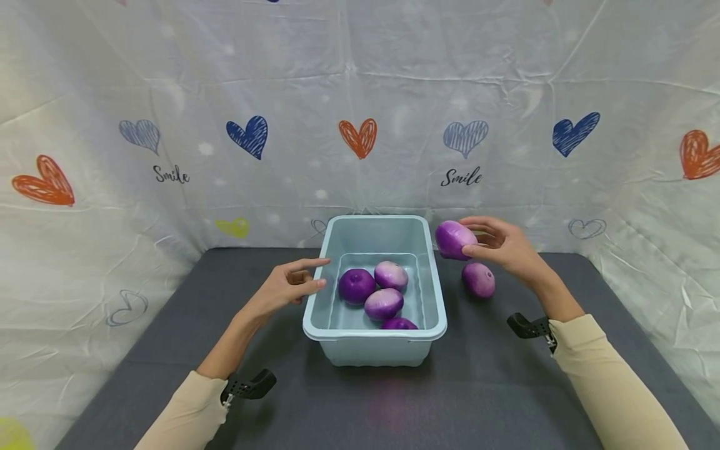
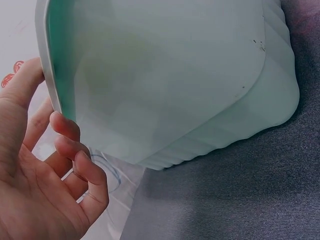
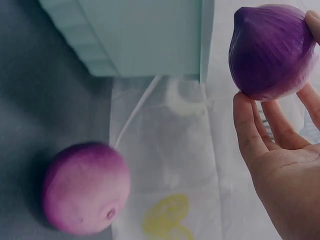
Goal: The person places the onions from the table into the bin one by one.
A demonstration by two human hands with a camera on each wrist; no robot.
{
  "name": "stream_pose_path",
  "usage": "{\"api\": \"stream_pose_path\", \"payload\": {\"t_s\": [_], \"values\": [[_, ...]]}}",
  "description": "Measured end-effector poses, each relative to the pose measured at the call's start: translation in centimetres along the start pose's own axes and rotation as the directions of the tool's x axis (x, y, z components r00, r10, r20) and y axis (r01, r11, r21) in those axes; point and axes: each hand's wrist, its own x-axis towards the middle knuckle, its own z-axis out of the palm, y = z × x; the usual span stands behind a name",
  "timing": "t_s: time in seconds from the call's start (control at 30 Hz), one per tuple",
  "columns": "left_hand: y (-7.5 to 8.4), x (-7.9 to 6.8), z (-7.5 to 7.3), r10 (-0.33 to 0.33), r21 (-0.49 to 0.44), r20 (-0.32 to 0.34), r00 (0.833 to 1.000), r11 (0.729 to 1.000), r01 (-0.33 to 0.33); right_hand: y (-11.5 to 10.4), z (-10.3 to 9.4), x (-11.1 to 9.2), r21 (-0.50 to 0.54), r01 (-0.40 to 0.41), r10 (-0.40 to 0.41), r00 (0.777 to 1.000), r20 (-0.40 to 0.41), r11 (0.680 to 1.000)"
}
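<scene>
My right hand (image 1: 502,247) pinches a purple onion (image 1: 454,239) between thumb and fingers, just outside the right rim of a light blue plastic bin (image 1: 374,351). In the right wrist view the held onion (image 3: 270,50) shows its pointed end, fingertips against its side. Below it, another onion (image 1: 479,279) lies on the table. My left hand (image 1: 284,284) is at the bin's left rim, index finger reaching over the edge, thumb tip beside it, the other fingers loosely bent. Inside the bin lie several onions (image 1: 384,304), the nearest partly hidden by the front rim.
The bin stands on a dark grey table cloth (image 1: 270,400). Behind and at both sides hangs a white sheet (image 1: 394,50) printed with hearts. Each wrist wears a black strap device (image 1: 250,384).
</scene>
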Motion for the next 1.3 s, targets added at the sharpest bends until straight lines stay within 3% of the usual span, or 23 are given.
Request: {"api": "stream_pose_path", "payload": {"t_s": [0.4,0.73,1.1,1.3], "values": [[0.0,0.1,0.2,-0.009,-0.004,-0.007,1.000,1.000,0.009,-1.1,2.3,2.1,0.087,0.097,-0.103,0.992,0.071,0.991],[-0.2,-0.1,0.3,-0.010,-0.002,-0.012,1.000,1.000,0.010,-1.5,3.9,2.5,0.157,0.101,-0.125,0.981,0.148,0.982],[-0.2,0.1,0.3,-0.006,-0.014,-0.007,1.000,1.000,0.006,-1.3,3.9,2.1,0.242,0.089,-0.135,0.973,0.185,0.966],[-0.2,0.0,0.2,-0.001,-0.014,-0.013,1.000,1.000,0.001,-0.7,3.0,1.4,0.218,0.064,-0.102,0.981,0.164,0.974]]}}
